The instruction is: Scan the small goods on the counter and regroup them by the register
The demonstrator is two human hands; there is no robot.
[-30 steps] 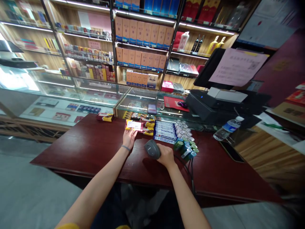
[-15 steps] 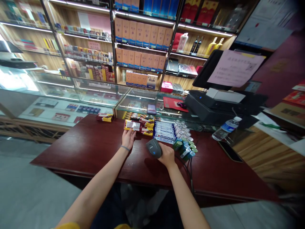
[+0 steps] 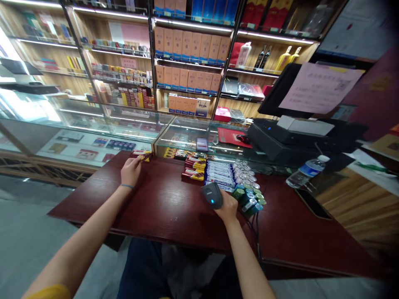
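My left hand is closed on the near end of a red-and-yellow snack packet, seen nearly edge-on. It is at the small pile of like packets by the desk's back left edge; whether it touches the pile I cannot tell. In my right hand is a dark grey barcode scanner with a blue light lit, held over the desk. Behind the scanner lie stacked red-and-yellow packets and a row of blue-and-white sticks. Several green and blue rolls are close to my right knuckles.
Clear-wrapped small items lie beyond the rolls. To the right are a water bottle, a phone and a black till machine. A glass display counter borders the dark red desk; the scanner's cable hangs over its front edge.
My left hand has moved left with the packet, from beside the packet stacks to the small pile at the left. My right hand still holds the scanner, nearly in place.
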